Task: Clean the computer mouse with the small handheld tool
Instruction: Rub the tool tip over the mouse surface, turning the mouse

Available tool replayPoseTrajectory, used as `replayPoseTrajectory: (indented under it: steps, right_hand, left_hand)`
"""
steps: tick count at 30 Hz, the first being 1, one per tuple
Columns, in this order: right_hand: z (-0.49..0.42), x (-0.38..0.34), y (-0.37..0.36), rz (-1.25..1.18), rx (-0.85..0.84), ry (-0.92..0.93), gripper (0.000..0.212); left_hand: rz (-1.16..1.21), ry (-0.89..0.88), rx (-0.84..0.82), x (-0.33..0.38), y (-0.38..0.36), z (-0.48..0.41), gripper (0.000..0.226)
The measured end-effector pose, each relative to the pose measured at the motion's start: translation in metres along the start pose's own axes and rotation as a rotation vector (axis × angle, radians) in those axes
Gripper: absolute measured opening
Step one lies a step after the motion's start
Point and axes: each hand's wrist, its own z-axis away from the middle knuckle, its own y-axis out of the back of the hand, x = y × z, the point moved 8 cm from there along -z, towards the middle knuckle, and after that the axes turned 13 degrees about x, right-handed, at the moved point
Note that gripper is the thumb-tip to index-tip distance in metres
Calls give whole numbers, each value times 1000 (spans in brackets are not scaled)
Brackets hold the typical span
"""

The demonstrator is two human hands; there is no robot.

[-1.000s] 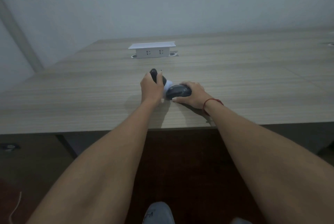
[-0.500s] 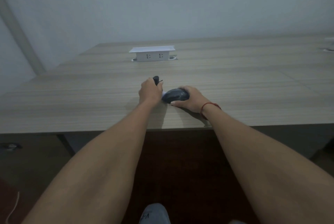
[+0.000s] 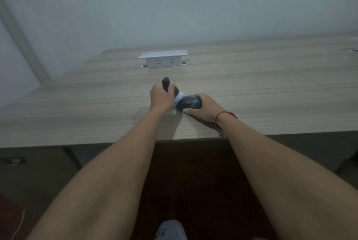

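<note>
The left hand (image 3: 161,97), clenched on the cleaning tool (image 3: 170,88), has tilted its white head back against the mouse (image 3: 189,102), which the right hand (image 3: 203,109) grips on the tabletop (image 3: 271,88); wiping continues.

The computer mouse (image 3: 189,102) is dark grey, almost black, with a dull sheen, under the fingers of the right hand (image 3: 203,108). The small handheld tool (image 3: 170,88) has a black body showing above the fingers of the left hand (image 3: 161,97), and a white tip just past them, against the mouse. A thin red cord (image 3: 225,114) circles the right wrist. The table (image 3: 96,104) carries a pale grey-brown wood grain in long streaks. The socket box (image 3: 163,58) is white.
</note>
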Motion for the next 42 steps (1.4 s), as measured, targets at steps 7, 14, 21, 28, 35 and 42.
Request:
replayPoseTrajectory:
  steps: [7, 14, 21, 28, 35, 42]
  right_hand:
    - [3, 0, 0, 57, 67, -3, 75]
    - [2, 2, 6, 2, 134, 7, 51]
    - [2, 0, 3, 102, 315, -50, 61]
    - [3, -1, 5, 108, 343, -79, 55]
    - [3, 0, 5, 78, 334, -82, 51]
    - [5, 1, 8, -81, 362, -136, 28]
  left_hand:
    - [-112, 29, 8, -8, 0, 2, 40]
    - [206, 60, 31, -5, 1, 7, 37]
    - [-31, -50, 68, -13, 0, 7, 32]
    - [13, -62, 61, -11, -8, 10, 34]
    - [133, -17, 111, -3, -6, 9, 33]
    - [182, 11, 160, 3, 1, 5, 30]
